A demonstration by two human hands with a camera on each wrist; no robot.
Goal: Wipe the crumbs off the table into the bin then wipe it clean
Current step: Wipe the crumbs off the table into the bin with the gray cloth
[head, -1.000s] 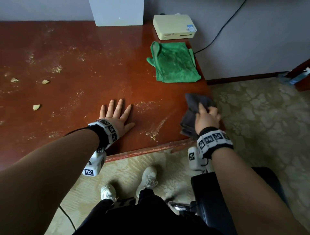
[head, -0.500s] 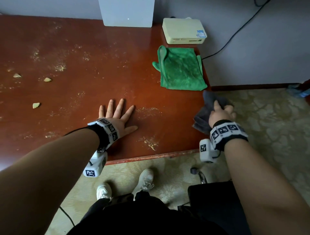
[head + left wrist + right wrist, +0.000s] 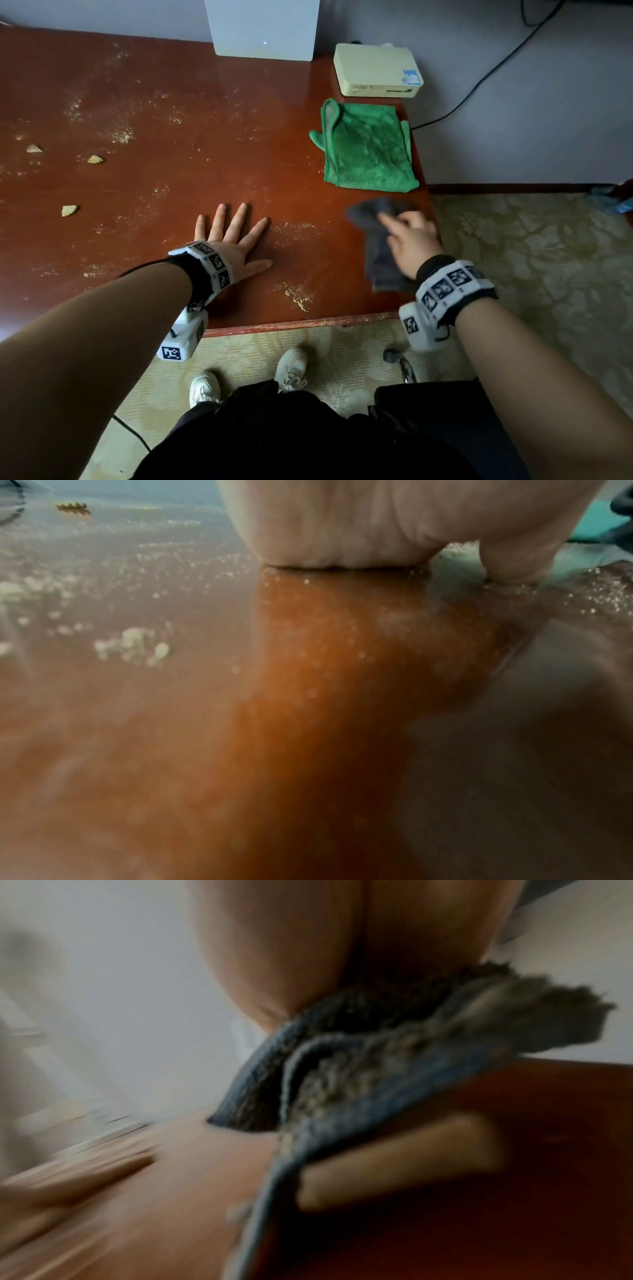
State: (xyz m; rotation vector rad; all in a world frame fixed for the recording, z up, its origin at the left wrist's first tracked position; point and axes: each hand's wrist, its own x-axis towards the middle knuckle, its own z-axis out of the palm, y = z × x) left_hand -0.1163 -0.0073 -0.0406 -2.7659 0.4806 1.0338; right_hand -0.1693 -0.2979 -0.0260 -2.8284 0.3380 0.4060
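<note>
Since half a second ago the right hand [image 3: 412, 245] and its grey cloth [image 3: 376, 240] have come back in from past the right edge and now sit over the surface [image 3: 171, 102], near its right edge, just below the green cloth [image 3: 368, 145]. Grip: fingers and thumb curled round the bunched grey cloth, index finger stretched along the top. The left hand [image 3: 229, 236] has not moved: flat, fingers spread and straight, palm down near the front edge, holding nothing.

Crumbs [image 3: 296, 296] unchanged. A small pile lies between the two hands near the front edge, a faint smear just right of the left fingertips, fine dust across the middle, and three larger chips [image 3: 68, 209] towards the left edge.

White box [image 3: 263, 27] and cream box [image 3: 376, 70] stand at the back edge, the cream one at the back right corner, the green cloth just in front of it.

No bin to be seen in any view. Whether the grey cloth touches the surface cannot be told. The right wrist view is motion-blurred: cloth folds and a finger [image 3: 394, 1158] under them, little else. The left wrist view is soft, showing only the heel of the palm pressed down among crumbs. The white box is cut off at the top.
</note>
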